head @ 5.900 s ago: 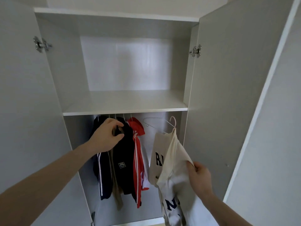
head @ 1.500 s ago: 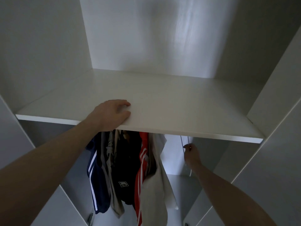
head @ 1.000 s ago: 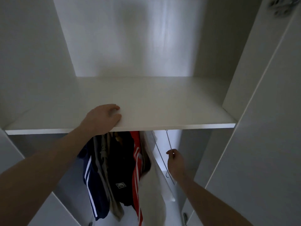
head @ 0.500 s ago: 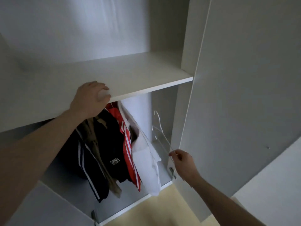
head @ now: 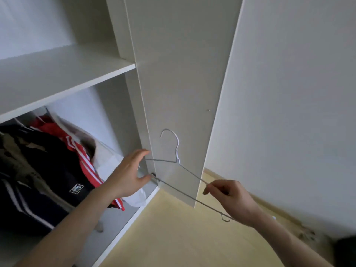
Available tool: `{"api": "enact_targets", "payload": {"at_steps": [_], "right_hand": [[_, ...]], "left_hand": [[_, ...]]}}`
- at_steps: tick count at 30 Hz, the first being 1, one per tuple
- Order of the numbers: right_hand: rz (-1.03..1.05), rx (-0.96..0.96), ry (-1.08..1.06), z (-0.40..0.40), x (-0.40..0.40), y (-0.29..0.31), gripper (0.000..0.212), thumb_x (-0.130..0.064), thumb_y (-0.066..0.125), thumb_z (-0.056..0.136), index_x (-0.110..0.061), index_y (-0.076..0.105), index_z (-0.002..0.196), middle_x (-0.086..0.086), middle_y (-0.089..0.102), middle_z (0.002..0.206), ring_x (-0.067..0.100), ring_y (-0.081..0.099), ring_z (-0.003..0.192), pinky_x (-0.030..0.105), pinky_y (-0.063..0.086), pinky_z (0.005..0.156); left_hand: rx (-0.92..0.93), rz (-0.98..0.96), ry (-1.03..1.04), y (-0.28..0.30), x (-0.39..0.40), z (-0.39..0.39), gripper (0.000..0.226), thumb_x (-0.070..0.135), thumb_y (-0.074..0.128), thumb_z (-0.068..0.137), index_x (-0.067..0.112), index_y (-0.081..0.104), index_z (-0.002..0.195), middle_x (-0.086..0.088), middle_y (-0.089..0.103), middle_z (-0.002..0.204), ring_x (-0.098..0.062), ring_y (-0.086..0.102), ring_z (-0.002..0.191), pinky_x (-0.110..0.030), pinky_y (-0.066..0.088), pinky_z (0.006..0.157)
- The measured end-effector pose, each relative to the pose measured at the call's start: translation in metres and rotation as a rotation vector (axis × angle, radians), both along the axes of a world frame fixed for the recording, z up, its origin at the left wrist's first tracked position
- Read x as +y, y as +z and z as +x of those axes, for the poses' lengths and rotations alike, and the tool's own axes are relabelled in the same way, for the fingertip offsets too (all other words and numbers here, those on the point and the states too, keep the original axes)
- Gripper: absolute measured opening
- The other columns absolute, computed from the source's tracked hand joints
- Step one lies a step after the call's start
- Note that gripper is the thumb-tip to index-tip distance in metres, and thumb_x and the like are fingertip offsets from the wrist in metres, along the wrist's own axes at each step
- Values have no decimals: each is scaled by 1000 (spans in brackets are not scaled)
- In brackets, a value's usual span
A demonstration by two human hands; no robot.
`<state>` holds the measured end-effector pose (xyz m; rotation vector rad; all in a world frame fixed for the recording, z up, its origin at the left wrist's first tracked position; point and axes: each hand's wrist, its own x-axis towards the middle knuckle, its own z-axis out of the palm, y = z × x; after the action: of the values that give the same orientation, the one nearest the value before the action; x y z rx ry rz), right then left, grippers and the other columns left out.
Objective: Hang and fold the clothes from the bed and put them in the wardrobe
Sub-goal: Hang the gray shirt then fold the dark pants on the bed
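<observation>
- Left hand [head: 129, 175]: moved off the shelf [head: 63, 74] edge it rested on half a second ago; now lower, fingers spread wide, thumb and forefinger at the near corner of the wire hanger [head: 177, 162]. Whether it touches the wire cannot be told.
- Right hand [head: 229, 198]: drawn out of the wardrobe, pinching the hanger's far shoulder between thumb and fingertips.
- Wire hanger: bare, carried clear of the rail, in front of the open wardrobe door [head: 173, 83], hook upward.
- Hanging clothes, under the shelf, left to right: striped navy jacket [head: 21, 195]; black garment [head: 63, 170] with a small square white-edged badge [head: 76, 189], lettering too blurred to read; red top [head: 77, 149] with white stripes; white garment [head: 113, 166] at the end of the row.
- Floor [head: 173, 237]: pale wood.
- Wall [head: 289, 93]: white, right of the door.
</observation>
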<state>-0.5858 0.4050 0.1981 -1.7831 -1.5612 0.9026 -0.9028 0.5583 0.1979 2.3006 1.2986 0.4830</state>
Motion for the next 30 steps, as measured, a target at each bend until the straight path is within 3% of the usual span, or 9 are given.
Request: {"api": "enact_targets", "payload": {"at_steps": [3,6,8,11,16,20,23,26,30], "right_hand": [[-7,-25,-34,36,-64,8,26,-48,57,102,-36,77,90,-7,30,53,10,27,50,23,22,48],[7,-22,-122,73,-133,9,25,-47,59,101,-35,78,90,-7,30,54,11,26,51,24,23,49],[26,-33,-202,101,-181,6,26,-49,59,99,-35,78,89,-6,30,54,10,26,52,25,24,50],[45,-64,-332,144,-260,-7,25,-50,59,98,-37,78,87,-5,31,54,9,27,53,25,25,51],[18,-71,-534,203,-394,-38,19,-34,64,102,-38,77,89,-9,41,55,6,32,52,22,26,50],[-28,-41,-698,240,-497,-53,22,-26,64,102,-39,75,88,-9,54,58,4,42,51,17,32,51],[-30,-26,-820,264,-564,-59,17,-32,64,101,-42,74,91,4,61,67,3,41,53,20,31,51],[-21,8,-963,284,-620,-65,14,-36,65,100,-37,75,90,-6,53,57,4,38,51,20,28,51],[8,69,-1123,311,-682,-74,19,-31,69,98,-25,75,81,11,63,67,19,51,58,35,42,59]], "left_hand": [[-23,-60,-59,-21,-23,45,70,27,76,91,32,42,151,22,37,147,-6,38,137,-21,30,109],[-31,-68,-138,-38,-49,94,37,20,75,93,21,66,129,10,56,140,-14,49,133,-27,36,111],[-35,-137,-147,-44,-73,128,8,26,71,95,26,74,103,10,70,116,-15,64,112,-36,49,98],[-39,-262,-183,-46,-123,182,18,33,67,98,32,68,80,11,70,78,-13,66,79,-38,49,76],[-147,-456,-236,-46,-231,277,27,47,62,81,23,75,80,-5,73,81,-23,68,85,-37,49,77],[-143,-535,-321,-54,-323,352,19,31,70,88,16,71,76,-7,70,76,-16,58,69,-36,43,69],[-134,-565,-415,-61,-384,410,22,27,72,90,14,69,72,-3,65,67,-9,47,57,-33,37,63],[-99,-604,-523,-67,-438,467,23,24,72,92,12,66,74,2,59,64,-8,40,55,-32,33,61],[-47,-615,-648,-79,-491,542,14,21,72,92,18,69,79,9,63,67,-8,52,65,-32,41,69]]}}
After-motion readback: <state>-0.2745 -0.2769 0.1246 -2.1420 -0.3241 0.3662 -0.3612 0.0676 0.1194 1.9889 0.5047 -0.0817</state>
